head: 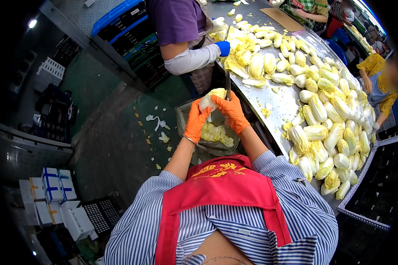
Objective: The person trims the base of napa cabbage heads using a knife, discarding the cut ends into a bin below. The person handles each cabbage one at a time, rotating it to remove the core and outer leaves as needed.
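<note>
My left hand (195, 123), in an orange glove, holds a small napa cabbage (209, 100) by its pale side. My right hand (232, 112), gloved the same way, grips a knife (228, 82) whose blade points away from me. Its thumb and fingers also touch the cabbage's yellow, leafy end. Below both hands stands a lined waste bin (183, 116) with loose yellow cabbage leaves (215, 133) in it. To my right, many napa cabbages (318, 109) are heaped on a metal table (252, 96).
A co-worker in a purple top (175, 20) stands ahead, a blue-gloved hand (223, 48) beside a knife over leaves. Another person in yellow (378, 79) works across the table. Stacked crates (126, 36) stand ahead left; foam boxes (53, 185) sit behind left. Leaf scraps (164, 137) litter the floor.
</note>
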